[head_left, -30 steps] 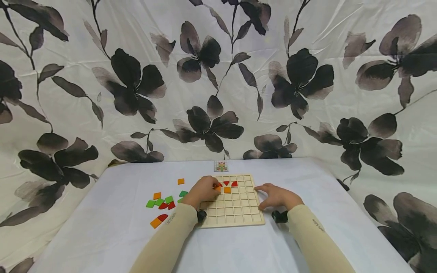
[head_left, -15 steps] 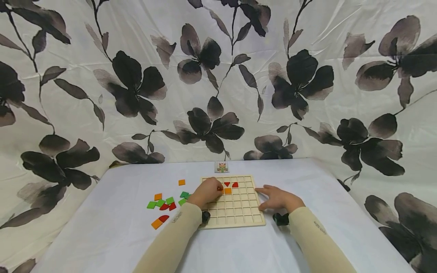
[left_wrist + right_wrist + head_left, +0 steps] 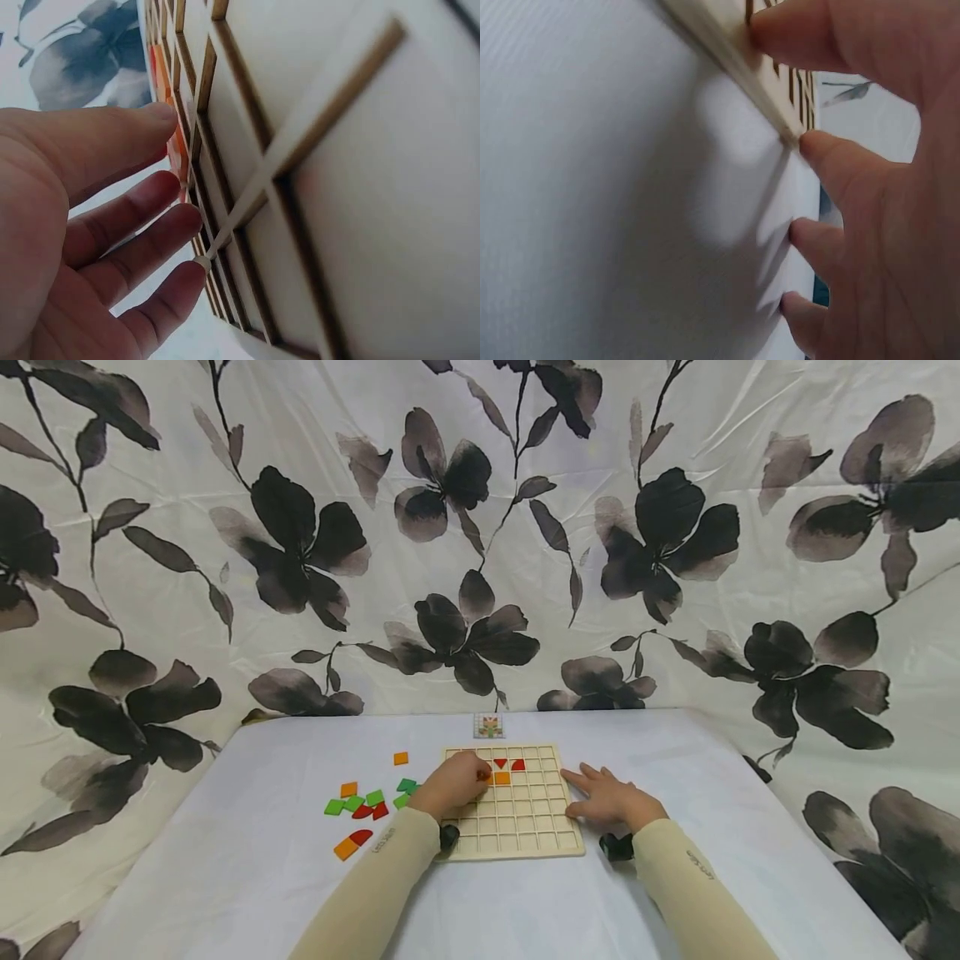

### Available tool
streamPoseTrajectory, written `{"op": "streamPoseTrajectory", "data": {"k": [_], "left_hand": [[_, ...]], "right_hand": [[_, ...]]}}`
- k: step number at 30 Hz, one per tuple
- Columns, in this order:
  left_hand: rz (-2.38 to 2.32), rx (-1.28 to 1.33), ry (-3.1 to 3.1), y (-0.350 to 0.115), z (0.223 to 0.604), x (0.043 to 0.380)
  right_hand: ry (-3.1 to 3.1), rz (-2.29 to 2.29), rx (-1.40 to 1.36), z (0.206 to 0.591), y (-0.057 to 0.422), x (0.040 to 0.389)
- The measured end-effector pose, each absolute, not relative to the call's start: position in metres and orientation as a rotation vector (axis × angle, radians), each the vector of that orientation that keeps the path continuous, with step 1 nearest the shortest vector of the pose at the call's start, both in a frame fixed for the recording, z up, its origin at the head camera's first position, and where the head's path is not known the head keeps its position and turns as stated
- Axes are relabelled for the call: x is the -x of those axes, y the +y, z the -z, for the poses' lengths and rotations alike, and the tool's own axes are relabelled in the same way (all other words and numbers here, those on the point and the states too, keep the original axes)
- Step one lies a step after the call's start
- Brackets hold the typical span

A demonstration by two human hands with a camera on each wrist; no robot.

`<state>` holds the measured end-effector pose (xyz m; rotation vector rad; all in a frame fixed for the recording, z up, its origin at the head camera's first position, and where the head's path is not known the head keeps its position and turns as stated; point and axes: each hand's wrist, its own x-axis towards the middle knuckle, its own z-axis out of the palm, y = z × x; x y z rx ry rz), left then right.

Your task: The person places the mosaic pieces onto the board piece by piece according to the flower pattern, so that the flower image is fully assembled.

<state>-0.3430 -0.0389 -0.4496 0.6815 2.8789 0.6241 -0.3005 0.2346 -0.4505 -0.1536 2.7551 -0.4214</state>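
A pale wooden grid board lies on the table. My left hand is over its upper left part, thumb and fingertips at an orange square tile low in the grid and mostly hidden by the thumb. Just right of it sits another orange square. The row above holds a red triangle and a red quarter-round tile. At the board's right edge my right hand is spread, thumb and index fingertip touching the rim, its other fingertips near the cloth.
Left of the board lie loose tiles: several green diamonds, red pieces, and orange squares. A small pattern card is behind the board. A floral curtain hangs behind the white table.
My left hand has lowered the orange tile into the grid beside the other orange square and shifted slightly right. The right hand stays at the board's edge.
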Motion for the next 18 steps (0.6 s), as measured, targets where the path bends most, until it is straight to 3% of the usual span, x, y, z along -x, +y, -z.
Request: {"op": "streamPoseTrajectory", "data": {"k": [18], "left_hand": [[-0.661, -0.575, 2.896, -0.071, 0.436, 0.332]], "right_hand": [[2.733, 0.408, 0.218, 0.451, 0.24, 0.3]]}}
